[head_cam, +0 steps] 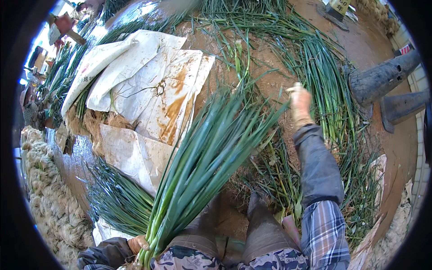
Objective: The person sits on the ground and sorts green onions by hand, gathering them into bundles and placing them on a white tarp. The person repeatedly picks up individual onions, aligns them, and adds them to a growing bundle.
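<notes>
Near the bottom edge, my left hand [138, 243] grips a bundle of green onions [199, 162] by its pale lower stalks. The long leaves fan up and to the right across my lap. My right hand [300, 104], blurred and curled, is off to the right beside the tips of these leaves. One leaf tip reaches up to it, but the blur hides whether the fingers hold it. At my left lies another pile of green onions [118, 199], leaves pointing away to the upper left.
Stained white sacking [148, 84] covers rooted onions [114, 119] on the left. Loose leaves and stalks [324, 74] ring the muddy floor [270, 74]. Stacked onion roots [54, 199] line the left side. Two dark cones [384, 77] lie at the right. Beyond, a marked block [337, 8] stands.
</notes>
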Action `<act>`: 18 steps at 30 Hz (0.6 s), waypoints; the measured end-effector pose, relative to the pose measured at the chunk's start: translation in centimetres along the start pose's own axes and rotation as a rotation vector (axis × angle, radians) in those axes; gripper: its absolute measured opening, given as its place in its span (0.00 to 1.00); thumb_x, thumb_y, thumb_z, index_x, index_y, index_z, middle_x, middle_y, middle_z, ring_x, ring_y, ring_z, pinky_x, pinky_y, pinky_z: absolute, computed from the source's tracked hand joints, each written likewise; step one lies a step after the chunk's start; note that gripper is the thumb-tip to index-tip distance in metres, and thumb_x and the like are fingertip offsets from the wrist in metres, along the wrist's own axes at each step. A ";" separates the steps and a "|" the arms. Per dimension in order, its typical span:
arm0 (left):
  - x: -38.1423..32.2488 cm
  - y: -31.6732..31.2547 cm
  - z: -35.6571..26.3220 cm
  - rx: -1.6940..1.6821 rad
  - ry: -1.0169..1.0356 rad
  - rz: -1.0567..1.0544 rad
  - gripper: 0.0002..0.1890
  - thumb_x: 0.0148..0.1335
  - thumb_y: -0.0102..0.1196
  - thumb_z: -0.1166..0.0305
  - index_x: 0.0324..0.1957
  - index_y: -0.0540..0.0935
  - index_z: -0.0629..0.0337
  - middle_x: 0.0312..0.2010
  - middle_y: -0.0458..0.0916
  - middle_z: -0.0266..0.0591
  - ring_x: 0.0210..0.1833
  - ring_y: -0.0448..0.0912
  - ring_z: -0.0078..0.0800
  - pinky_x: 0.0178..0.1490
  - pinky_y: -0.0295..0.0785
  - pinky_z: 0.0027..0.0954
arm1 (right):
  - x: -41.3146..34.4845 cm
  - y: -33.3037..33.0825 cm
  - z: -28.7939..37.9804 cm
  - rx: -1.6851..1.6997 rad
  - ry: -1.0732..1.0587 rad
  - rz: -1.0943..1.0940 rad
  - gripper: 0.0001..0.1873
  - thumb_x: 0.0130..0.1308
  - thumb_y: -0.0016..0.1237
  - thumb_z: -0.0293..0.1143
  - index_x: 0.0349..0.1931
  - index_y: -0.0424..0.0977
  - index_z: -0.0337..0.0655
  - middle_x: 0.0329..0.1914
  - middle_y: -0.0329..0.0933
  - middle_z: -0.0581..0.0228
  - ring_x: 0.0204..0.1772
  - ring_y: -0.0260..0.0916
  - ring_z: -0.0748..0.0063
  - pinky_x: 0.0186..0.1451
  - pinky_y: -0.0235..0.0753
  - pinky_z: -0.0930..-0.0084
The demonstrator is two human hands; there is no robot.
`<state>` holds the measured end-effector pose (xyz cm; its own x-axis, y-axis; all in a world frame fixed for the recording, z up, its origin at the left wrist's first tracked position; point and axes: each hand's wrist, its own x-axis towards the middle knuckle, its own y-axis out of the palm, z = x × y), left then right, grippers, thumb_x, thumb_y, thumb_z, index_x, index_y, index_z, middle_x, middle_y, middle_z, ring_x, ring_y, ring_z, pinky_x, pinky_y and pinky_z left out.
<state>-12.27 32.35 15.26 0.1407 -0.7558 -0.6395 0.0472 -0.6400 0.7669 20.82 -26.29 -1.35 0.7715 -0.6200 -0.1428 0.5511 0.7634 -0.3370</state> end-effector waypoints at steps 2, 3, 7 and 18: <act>-0.4 0.8 0.4 -0.130 -0.008 0.039 0.37 0.44 0.67 0.69 0.59 0.67 0.67 0.38 0.77 0.55 0.43 0.77 0.47 0.55 0.73 0.52 | 2.7 -4.8 -0.8 -0.281 -0.050 -0.219 0.26 0.73 0.40 0.51 0.25 0.79 0.40 0.18 0.72 0.67 0.21 0.62 0.70 0.25 0.59 0.65; -0.5 1.2 0.7 -0.190 -0.012 0.061 0.37 0.45 0.67 0.69 0.59 0.67 0.67 0.38 0.77 0.56 0.43 0.77 0.47 0.55 0.73 0.53 | 3.3 -7.5 -1.0 -0.100 -0.001 -0.262 0.24 0.72 0.42 0.51 0.25 0.80 0.43 0.18 0.68 0.71 0.21 0.61 0.73 0.24 0.58 0.67; -2.0 3.1 1.7 -0.458 -0.022 0.175 0.37 0.46 0.66 0.68 0.59 0.66 0.66 0.38 0.76 0.56 0.43 0.76 0.47 0.56 0.72 0.55 | 2.6 -16.9 1.2 0.232 0.083 -0.428 0.22 0.74 0.42 0.47 0.29 0.81 0.42 0.15 0.58 0.83 0.18 0.52 0.84 0.21 0.53 0.79; -3.1 5.1 3.4 -0.633 -0.011 0.311 0.36 0.50 0.63 0.70 0.61 0.62 0.67 0.36 0.74 0.56 0.42 0.74 0.47 0.56 0.73 0.59 | -20.0 -0.1 10.6 -0.255 -0.762 0.937 0.41 0.56 0.64 0.41 0.71 0.60 0.61 0.26 0.73 0.67 0.27 0.71 0.70 0.34 0.76 0.72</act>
<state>-15.84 30.95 20.95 0.2315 -0.8941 -0.3834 0.5730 -0.1932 0.7965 8.73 -12.02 11.42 0.8705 0.4766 0.1232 -0.3263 0.7461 -0.5804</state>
